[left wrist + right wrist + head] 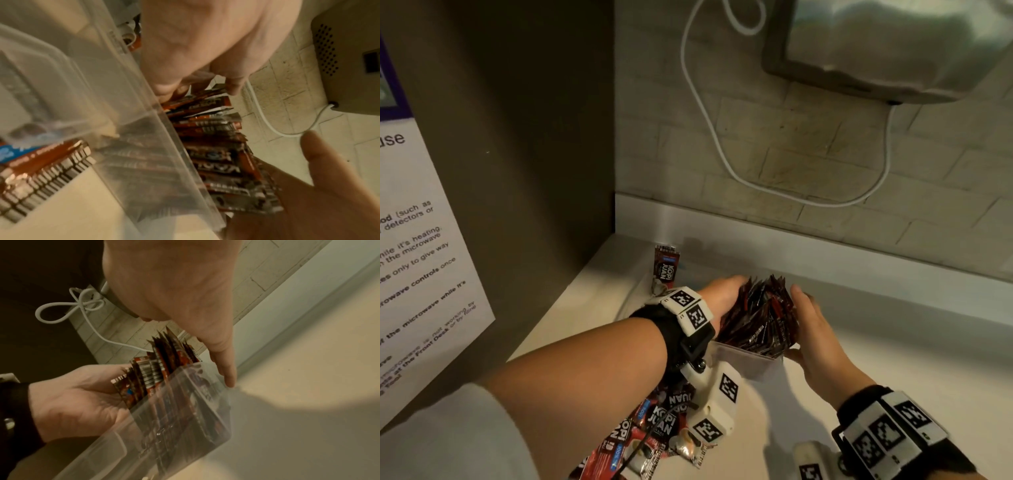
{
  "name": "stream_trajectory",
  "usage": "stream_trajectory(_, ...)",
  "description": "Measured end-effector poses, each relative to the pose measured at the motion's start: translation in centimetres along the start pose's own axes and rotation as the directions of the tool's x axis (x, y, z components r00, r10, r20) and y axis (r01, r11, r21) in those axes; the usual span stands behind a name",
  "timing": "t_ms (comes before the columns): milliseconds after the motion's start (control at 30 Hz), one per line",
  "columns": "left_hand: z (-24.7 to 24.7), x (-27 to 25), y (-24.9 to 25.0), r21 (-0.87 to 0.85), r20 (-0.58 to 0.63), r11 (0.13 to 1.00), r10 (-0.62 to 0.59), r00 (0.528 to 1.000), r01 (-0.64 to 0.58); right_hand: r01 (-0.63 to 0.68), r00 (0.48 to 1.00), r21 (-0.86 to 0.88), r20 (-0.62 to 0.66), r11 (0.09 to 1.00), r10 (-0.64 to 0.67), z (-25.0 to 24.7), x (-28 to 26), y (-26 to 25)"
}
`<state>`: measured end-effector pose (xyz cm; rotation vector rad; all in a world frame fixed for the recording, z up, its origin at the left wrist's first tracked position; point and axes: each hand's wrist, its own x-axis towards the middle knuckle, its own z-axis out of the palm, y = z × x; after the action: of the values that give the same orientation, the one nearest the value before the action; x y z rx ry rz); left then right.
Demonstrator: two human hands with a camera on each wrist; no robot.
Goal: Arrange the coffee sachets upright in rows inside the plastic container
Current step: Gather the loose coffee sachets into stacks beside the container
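A packed row of red-and-black coffee sachets (760, 315) stands upright in the clear plastic container (751, 365), tops sticking out above the rim. My left hand (722, 294) presses flat against the row's left side. My right hand (811, 322) presses against its right side with straight fingers, one digit touching the container's rim. The left wrist view shows my left palm (308, 194) under the sachets (216, 154) and the right hand (205, 40) at their far end. From the right wrist, the right hand (174, 288) reaches down beside the sachets (156, 369) in the container (185, 418).
A pile of loose sachets (654, 431) lies on the white counter under my left forearm. One sachet (666, 270) leans in the back corner. A dark cabinet side (517, 137) stands to the left; a white cable (722, 154) hangs on the brick wall below an appliance (893, 44).
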<state>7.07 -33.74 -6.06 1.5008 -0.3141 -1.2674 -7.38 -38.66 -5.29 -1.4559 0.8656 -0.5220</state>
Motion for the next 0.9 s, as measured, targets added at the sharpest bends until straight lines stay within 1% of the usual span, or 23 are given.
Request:
stream_trajectory(67, 0.4, -0.2, -0.1, 0.035, -0.018, 0.999, -0.001, 1.0, 0.002, -0.016, 0.999, 0.001, 0.032, 1.0, 0.016, 0.1, 0.2, 0.3)
stream_trajectory(100, 0.5, 0.4, -0.4, 0.057, -0.057, 0.998, 0.002, 0.998, 0.001, -0.017, 0.999, -0.002, 0.041, 1.0, 0.017, 0.1, 0.4, 0.4)
stream_trajectory(133, 0.3, 2.5, -0.9, 0.066, -0.089, 0.998, 0.017, 0.996, -0.011, -0.016, 0.998, -0.01, 0.054, 1.0, 0.017, 0.1, 0.4, 0.5)
stream_trajectory(167, 0.2, 4.3, -1.4, 0.057, -0.092, 0.998, 0.005, 0.996, 0.001, -0.017, 0.997, -0.017, 0.07, 1.0, 0.018, 0.0, 0.5, 0.7)
stream_trajectory(200, 0.3, 4.9, -1.5, 0.044, -0.09, 0.999, -0.021, 0.996, 0.025, -0.023, 0.996, -0.017, 0.088, 1.0, 0.024, 0.0, 0.6, 0.8)
stream_trajectory(233, 0.4, 4.9, -1.4, 0.028, -0.077, 0.999, -0.041, 0.996, 0.043, -0.031, 0.994, -0.011, 0.102, 0.999, 0.032, -0.1, 0.6, 0.9)
stream_trajectory(333, 1.0, 1.4, -0.5, -0.005, -0.035, 1.0, -0.026, 0.999, 0.026, -0.03, 0.99, -0.025, 0.136, 0.999, 0.034, 0.0, 0.5, 0.9)
stream_trajectory(500, 0.8, 0.1, -0.3, 0.017, -0.012, 1.0, -0.002, 1.0, 0.002, -0.067, 0.992, -0.017, 0.107, 0.998, 0.068, 0.0, 0.4, 0.7)
stream_trajectory(600, 0.8, 0.4, -0.2, -0.046, 0.004, 0.999, -0.017, 1.0, 0.017, -0.07, 0.993, -0.003, 0.091, 0.998, 0.07, 0.0, 0.5, 0.5)
stream_trajectory(667, 0.9, 0.7, -0.3, -0.067, -0.007, 0.998, -0.005, 1.0, 0.005, -0.068, 0.994, 0.007, 0.089, 0.998, 0.067, -0.1, 0.5, 0.3)
stream_trajectory(733, 0.9, 1.8, -0.5, -0.074, -0.003, 0.997, -0.018, 1.0, 0.018, -0.064, 0.994, 0.008, 0.086, 0.998, 0.063, -0.1, 0.4, 0.3)
stream_trajectory(900, 0.7, 1.4, -0.2, -0.07, -0.04, 0.997, -0.029, 0.999, 0.026, -0.074, 0.996, 0.001, 0.053, 0.997, 0.074, -0.1, 0.2, -0.3)
